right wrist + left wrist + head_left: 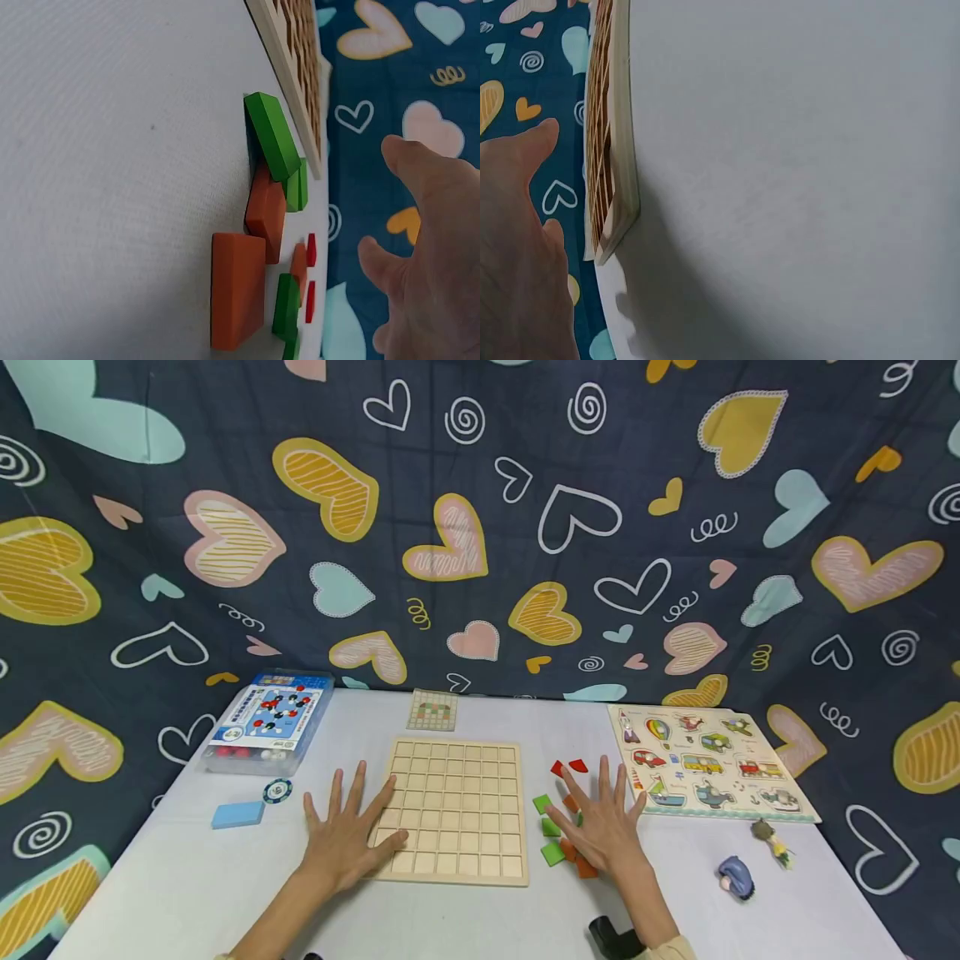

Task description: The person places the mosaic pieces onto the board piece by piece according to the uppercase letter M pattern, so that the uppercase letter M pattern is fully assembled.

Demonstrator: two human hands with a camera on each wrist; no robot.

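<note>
A square wooden grid board (457,814) lies in the middle of the white table, its shallow compartments bare. My left hand (341,839) is spread at the board's left side, its thumb and forefinger overlapping the edge in the head view. To the right of the board, my right hand (603,827) is spread over a loose group of tiles. Green tiles (552,853), orange tiles (586,867) and two red pieces (577,766) show around and beyond its fingers. In the right wrist view a green tile (271,136) leans on an orange tile (266,210). Neither hand holds anything.
A small pattern card (432,710) lies behind the board. At left are a clear plastic case (270,722), a round chip (277,791) and a blue block (237,815). A picture puzzle board (712,764) and two small figurines (737,877) are at right.
</note>
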